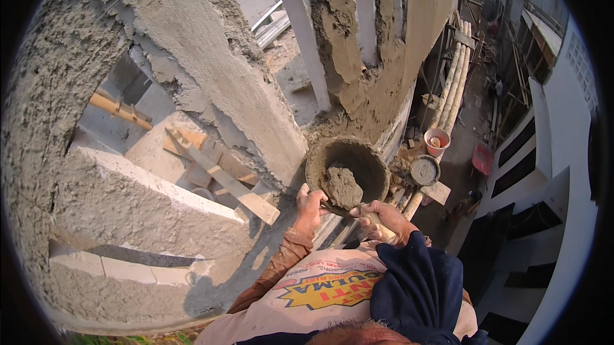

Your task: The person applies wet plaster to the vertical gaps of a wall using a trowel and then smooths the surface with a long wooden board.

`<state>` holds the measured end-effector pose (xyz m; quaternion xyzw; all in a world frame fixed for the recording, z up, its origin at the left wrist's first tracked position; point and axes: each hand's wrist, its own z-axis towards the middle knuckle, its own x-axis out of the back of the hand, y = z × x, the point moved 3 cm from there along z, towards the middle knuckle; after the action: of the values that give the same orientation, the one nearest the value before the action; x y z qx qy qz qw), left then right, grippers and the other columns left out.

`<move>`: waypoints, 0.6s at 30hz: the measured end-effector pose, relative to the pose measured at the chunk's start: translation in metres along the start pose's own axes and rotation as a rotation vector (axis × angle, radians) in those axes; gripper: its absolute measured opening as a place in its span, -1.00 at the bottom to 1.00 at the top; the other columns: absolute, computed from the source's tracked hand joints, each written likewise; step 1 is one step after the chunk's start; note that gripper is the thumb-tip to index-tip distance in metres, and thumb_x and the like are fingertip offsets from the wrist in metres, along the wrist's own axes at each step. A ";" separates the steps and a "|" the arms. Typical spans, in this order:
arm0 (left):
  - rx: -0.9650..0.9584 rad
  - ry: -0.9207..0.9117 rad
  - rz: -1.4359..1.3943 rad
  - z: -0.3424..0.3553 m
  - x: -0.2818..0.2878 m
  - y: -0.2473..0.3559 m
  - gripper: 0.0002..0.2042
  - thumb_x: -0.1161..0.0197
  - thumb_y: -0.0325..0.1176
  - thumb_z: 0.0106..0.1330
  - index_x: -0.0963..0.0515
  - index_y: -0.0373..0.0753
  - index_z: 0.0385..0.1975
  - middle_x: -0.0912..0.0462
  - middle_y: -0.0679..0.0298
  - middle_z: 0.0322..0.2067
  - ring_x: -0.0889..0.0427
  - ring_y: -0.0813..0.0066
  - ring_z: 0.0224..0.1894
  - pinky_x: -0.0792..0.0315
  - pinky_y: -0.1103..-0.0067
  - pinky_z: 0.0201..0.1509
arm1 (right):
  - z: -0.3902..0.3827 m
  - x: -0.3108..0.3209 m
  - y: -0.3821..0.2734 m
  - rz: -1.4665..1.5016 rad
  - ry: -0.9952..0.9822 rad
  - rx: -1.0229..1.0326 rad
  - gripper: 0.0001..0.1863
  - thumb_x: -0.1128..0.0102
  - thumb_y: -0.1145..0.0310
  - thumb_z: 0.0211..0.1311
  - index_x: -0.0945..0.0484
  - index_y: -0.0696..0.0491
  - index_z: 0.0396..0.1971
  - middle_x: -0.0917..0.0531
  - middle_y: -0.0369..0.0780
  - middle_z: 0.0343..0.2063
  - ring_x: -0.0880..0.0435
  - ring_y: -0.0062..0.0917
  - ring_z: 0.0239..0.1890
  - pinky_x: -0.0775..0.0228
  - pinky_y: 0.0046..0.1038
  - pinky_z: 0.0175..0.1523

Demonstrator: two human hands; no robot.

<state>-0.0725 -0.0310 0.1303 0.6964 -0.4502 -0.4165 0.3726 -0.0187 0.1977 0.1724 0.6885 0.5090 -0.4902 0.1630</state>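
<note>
A round, mortar-caked bucket (pixel 376 156) is in front of me, against the wall. My left hand (pixel 309 207) has its fingers closed around the bucket's near left rim. My right hand (pixel 387 218) is wrapped round the pale wooden handle of a trowel (pixel 378 225). The handle slants out over the near rim. A lump of wet grey mortar (pixel 343 188) sits at the trowel's far end, inside the bucket's mouth, and covers the blade.
Rough, partly plastered wall (pixel 211 57) with slatted openings rises ahead and left. A wooden plank (pixel 224 175) leans in one opening. To the right, bamboo poles (pixel 455 79) bear a reddish pail (pixel 437 140) and a mortar-filled bucket (pixel 424 171). Far below lies an alley (pixel 470 179).
</note>
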 end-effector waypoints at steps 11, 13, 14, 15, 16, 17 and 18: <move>0.144 0.122 -0.038 -0.007 0.042 -0.027 -0.66 -0.23 -0.49 0.08 -0.46 -0.15 -0.10 -0.52 0.27 -0.38 -0.62 0.31 -0.43 -0.62 0.23 -0.46 | -0.055 -0.175 -0.080 -0.210 -0.270 1.391 -0.39 -0.18 0.40 0.33 -0.20 0.27 0.30 -0.52 -0.20 -0.34 -0.50 -0.56 -0.59 -0.44 -0.49 -0.54; 0.101 0.095 -0.070 -0.011 0.060 -0.035 -0.68 -0.21 -0.52 0.08 -0.45 -0.17 -0.12 -0.52 0.28 -0.38 -0.62 0.33 -0.46 -0.62 0.29 -0.51 | -0.040 -0.196 -0.104 -0.285 -0.095 1.774 -0.41 -0.18 0.39 0.36 -0.18 0.25 0.28 -0.51 -0.20 -0.32 -0.52 -0.57 -0.52 -0.50 -0.49 -0.42; 0.083 0.051 -0.083 -0.010 0.056 -0.039 -0.69 -0.20 -0.54 0.08 -0.44 -0.18 -0.13 -0.53 0.28 -0.38 -0.61 0.35 -0.48 -0.63 0.32 -0.53 | -0.043 -0.203 -0.119 -0.331 0.019 1.986 -0.43 -0.17 0.38 0.37 -0.18 0.24 0.27 -0.50 -0.20 -0.32 -0.53 -0.58 -0.49 -0.53 -0.49 -0.36; 0.073 0.064 -0.148 -0.012 0.055 -0.045 -0.68 -0.16 -0.59 0.07 -0.44 -0.18 -0.14 -0.53 0.28 -0.38 -0.60 0.37 -0.52 -0.66 0.37 -0.56 | -0.046 -0.207 -0.135 -0.287 0.097 2.162 -0.44 -0.16 0.38 0.38 -0.17 0.23 0.26 -0.49 -0.19 -0.30 -0.53 -0.58 -0.46 -0.54 -0.48 -0.32; 0.095 0.050 -0.083 -0.010 0.046 -0.045 -0.66 -0.15 -0.56 0.11 -0.42 -0.18 -0.08 -0.55 0.26 -0.35 -0.63 0.35 -0.48 -0.68 0.32 -0.50 | -0.048 -0.207 -0.150 -0.234 0.183 2.344 -0.46 -0.15 0.38 0.40 -0.17 0.22 0.24 -0.48 -0.19 -0.29 -0.53 -0.58 -0.43 -0.54 -0.48 -0.27; 0.114 0.074 -0.020 -0.013 0.049 -0.045 -0.64 -0.14 -0.53 0.16 -0.40 -0.17 -0.01 -0.57 0.24 -0.33 -0.66 0.32 -0.45 -0.71 0.27 -0.44 | -0.038 -0.208 -0.161 -0.158 0.262 2.490 -0.48 -0.14 0.37 0.41 -0.16 0.22 0.23 -0.47 -0.19 -0.28 -0.53 -0.59 -0.40 -0.54 -0.47 -0.23; 0.137 0.094 0.044 -0.014 0.052 -0.046 -0.62 -0.13 -0.51 0.20 -0.38 -0.17 0.05 -0.59 0.21 -0.30 -0.69 0.29 -0.41 -0.73 0.22 -0.39 | -0.026 -0.207 -0.174 -0.099 0.291 2.562 -0.48 -0.13 0.37 0.41 -0.15 0.22 0.22 -0.46 -0.19 -0.27 -0.52 -0.58 -0.40 -0.54 -0.46 -0.23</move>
<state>-0.0320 -0.0635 0.0820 0.7291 -0.4747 -0.3434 0.3538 -0.1553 0.1793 0.4068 0.3806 -0.2839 -0.5526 -0.6850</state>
